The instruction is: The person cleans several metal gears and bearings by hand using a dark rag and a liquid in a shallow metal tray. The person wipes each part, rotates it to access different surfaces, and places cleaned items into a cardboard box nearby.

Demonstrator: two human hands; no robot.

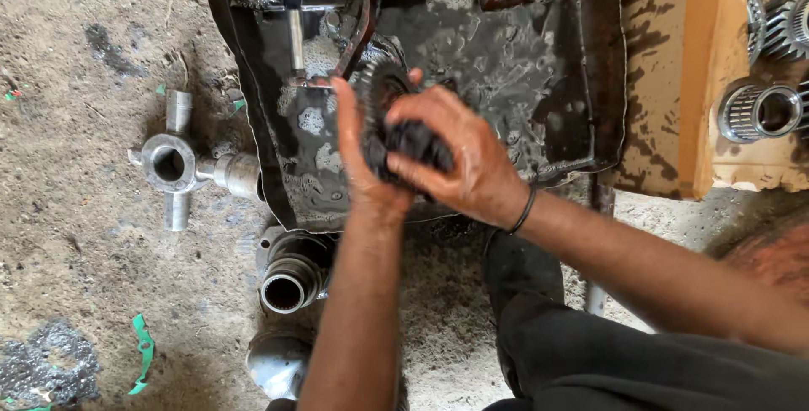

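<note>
Gear (379, 82), dark and oily, sits between both hands over the black tray (522, 57). Left hand (358, 158) holds it from behind. Right hand (455, 154) presses a dirty rag (413, 146) against its front.

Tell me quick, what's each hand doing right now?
Left hand: closed around the dark toothed gear, holding it over the oily tray.
Right hand: closed on a black rag, pressed against the gear.

Gear (381, 91) mostly hidden behind right hand (459, 154) and dark rag (413, 146); teeth blurred. Above the hands, tray (539, 57) cut by top edge (bearings (758, 112) far right likewise cropped).
</note>
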